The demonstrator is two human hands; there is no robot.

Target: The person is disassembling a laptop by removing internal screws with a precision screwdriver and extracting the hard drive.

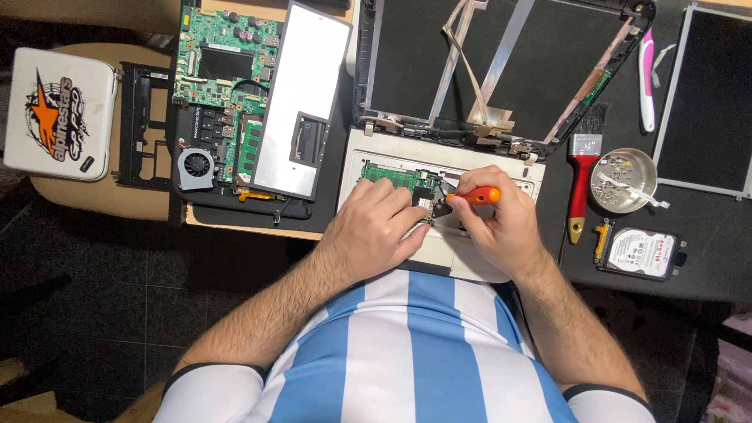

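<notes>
Your left hand and right hand meet over the opened white laptop base, which lies on a black work mat above dark floor tiles. Right of that base, a round metal bowl holds small screws. Your left fingers press a small green circuit card in the base, while your right hand is clenched around an orange-handled screwdriver.

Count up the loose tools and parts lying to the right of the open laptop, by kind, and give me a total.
Paintbrush, red handle: 1
Pink and white tool: 1
Metal bowl of screws: 1
Hard drive: 1
Screen panel: 1
Total: 5
</notes>
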